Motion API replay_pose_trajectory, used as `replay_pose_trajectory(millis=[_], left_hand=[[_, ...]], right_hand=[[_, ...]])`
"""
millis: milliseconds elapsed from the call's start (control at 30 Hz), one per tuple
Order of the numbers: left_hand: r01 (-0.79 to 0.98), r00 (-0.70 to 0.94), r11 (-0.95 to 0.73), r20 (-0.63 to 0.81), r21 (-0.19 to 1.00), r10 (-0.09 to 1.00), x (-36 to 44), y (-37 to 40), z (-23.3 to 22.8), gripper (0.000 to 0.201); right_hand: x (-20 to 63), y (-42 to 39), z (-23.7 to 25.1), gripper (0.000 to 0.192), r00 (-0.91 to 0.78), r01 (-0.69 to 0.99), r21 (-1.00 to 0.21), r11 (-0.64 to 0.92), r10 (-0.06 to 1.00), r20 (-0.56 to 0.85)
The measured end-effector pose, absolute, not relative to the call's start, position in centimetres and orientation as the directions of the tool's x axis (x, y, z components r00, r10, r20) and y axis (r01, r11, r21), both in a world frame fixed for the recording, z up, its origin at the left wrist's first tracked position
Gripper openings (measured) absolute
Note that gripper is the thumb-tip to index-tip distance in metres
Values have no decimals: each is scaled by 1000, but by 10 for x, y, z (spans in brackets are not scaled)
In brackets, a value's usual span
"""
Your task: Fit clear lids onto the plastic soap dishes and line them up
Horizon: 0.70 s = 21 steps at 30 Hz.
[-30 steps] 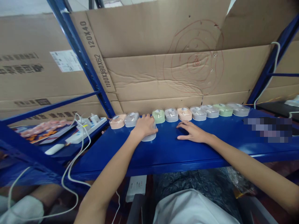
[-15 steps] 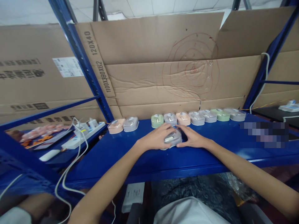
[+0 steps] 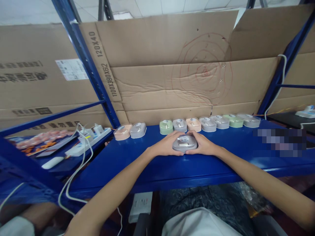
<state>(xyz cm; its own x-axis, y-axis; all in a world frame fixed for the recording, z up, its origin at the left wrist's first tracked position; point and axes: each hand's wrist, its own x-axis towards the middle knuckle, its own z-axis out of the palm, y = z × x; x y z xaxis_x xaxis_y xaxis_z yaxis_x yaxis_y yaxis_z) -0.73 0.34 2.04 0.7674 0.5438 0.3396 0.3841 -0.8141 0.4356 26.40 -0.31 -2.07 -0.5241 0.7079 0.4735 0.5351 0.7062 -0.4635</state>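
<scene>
A grey plastic box [image 3: 185, 144] with a clear lid, a round label and a pale latch is held at the middle of the blue shelf. My left hand [image 3: 166, 143] curls round its left side. On its right side, my right hand [image 3: 202, 144] grips with fingers behind and thumb in front. The thumbs almost meet at the near edge. Behind my hands stands a row of similar boxes, among them a green box [image 3: 166, 127], a grey box [image 3: 179, 125] and a peach box [image 3: 193, 125].
Another peach box [image 3: 123, 132] and grey box [image 3: 138, 130] stand at the left. Cardboard [image 3: 152, 82] backs the blue shelf [image 3: 110, 167]. White cables hang by a power strip [image 3: 86, 144] at the left. A blurred patch [image 3: 280, 141] covers something at the right.
The grey box has turned from slanted to squarely facing me and shifted slightly right. Both hands have closed in on its sides, and its round label now shows.
</scene>
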Motion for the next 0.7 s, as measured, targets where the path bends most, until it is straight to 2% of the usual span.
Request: replay_pose_trajectory(millis=[100,333,700], left_hand=[[359,770,-813,346,458,535,-8,9,15,94],[359,726,-793,387,492,568,-5,11,6,97],[343,636,-774,475,533,608,4,14,-9,91]], right_hand=[[265,-2,-22,100,-519,555,-440,706,707,480],[263,-3,-17,82,-534,532,-433,728,685,496],[266,1,-25,90,-507,505,-490,710,704,498]])
